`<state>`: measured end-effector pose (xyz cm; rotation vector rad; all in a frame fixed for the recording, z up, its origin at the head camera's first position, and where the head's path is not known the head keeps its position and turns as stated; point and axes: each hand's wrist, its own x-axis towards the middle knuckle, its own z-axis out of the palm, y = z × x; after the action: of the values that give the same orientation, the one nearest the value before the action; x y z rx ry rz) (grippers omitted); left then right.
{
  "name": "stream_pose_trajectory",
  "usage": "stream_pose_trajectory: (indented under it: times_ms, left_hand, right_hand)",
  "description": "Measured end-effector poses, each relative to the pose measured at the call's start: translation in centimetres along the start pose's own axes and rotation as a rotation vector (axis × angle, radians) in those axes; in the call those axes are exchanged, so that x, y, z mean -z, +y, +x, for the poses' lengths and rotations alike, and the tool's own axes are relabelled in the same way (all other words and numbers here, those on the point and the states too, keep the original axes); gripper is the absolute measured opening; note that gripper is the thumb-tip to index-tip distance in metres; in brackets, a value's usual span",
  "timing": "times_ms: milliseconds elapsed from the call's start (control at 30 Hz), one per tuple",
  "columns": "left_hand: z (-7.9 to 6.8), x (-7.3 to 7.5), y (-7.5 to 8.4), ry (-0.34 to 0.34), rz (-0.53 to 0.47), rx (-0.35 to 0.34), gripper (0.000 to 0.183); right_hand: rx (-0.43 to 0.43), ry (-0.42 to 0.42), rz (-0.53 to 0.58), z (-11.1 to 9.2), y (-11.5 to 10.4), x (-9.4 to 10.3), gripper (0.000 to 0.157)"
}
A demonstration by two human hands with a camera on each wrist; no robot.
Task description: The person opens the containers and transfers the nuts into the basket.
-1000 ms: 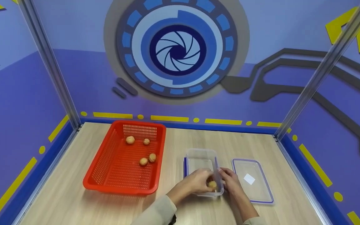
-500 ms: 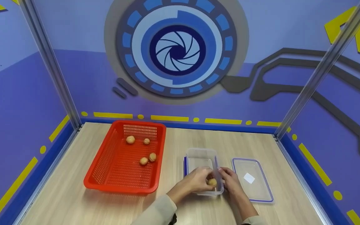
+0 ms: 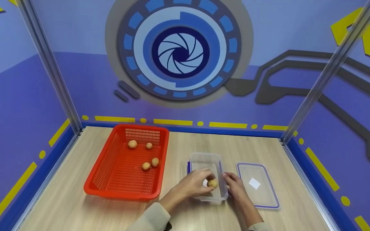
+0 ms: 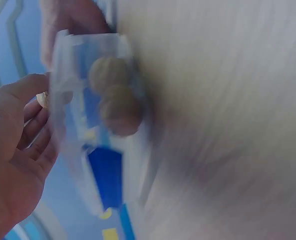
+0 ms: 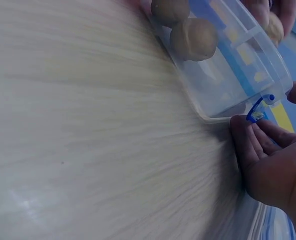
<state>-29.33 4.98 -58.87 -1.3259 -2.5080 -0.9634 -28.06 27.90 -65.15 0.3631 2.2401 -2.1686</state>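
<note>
My left hand [image 3: 193,183] pinches a walnut [image 3: 212,183] between thumb and fingers, over the opening of a clear plastic container [image 3: 201,156]. In the left wrist view that walnut is mostly hidden behind the fingers of the left hand [image 4: 23,145]. Through the container's wall [image 5: 222,90], two walnuts [image 5: 193,40] show inside, lying side by side at its bottom. My right hand [image 3: 236,186] holds the container's right side, thumb at the rim and fingertips low against the outer wall near a blue clip strip [image 5: 257,110].
A red perforated basket [image 3: 90,186] on the left contains several walnuts [image 3: 133,144]. The container's lid [image 3: 263,195], blue-edged with a white label [image 3: 254,183], lies flat to the right. Metal posts [image 3: 320,83] and printed panels enclose the wooden table [image 3: 178,144].
The left hand has moved up and to the left with the walnut, from low inside the container to over its opening. The right hand stays on the container's side.
</note>
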Motion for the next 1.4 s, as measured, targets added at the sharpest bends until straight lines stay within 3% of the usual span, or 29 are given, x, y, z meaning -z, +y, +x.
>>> stream_pose_trajectory:
  times_ms: [167, 400, 567, 933, 1200, 1400]
  left_hand:
    - [-1.4, 3.6, 0.4, 0.016, -0.035, 0.054, 0.027]
    - [-4.0, 8.3, 0.6, 0.136, -0.009, 0.055, 0.029]
    - [-6.0, 10.7, -0.2, 0.197, -0.013, 0.074, 0.027]
    - [-9.2, 13.6, -4.4, 0.327, -0.060, 0.220, 0.029]
    - [-10.3, 15.6, -6.4, 0.446, -0.034, 0.258, 0.035]
    - [-11.3, 16.2, -8.0, 0.494, -0.036, 0.291, 0.039]
  right_hand:
    - [-0.001, 0.012, -0.001, -0.1, -0.1, -0.2, 0.045]
    - [0.006, 0.015, -0.040, -0.2, -0.1, -0.3, 0.043]
    - [0.007, 0.001, -0.038, -0.5, -0.4, -0.3, 0.042]
    - [0.018, 0.009, -0.038, -0.4, 0.1, -0.2, 0.041]
    - [0.001, 0.014, -0.031, -0.4, 0.2, -0.2, 0.044]
    - [0.026, 0.022, -0.022, 0.0, 0.2, -0.3, 0.043]
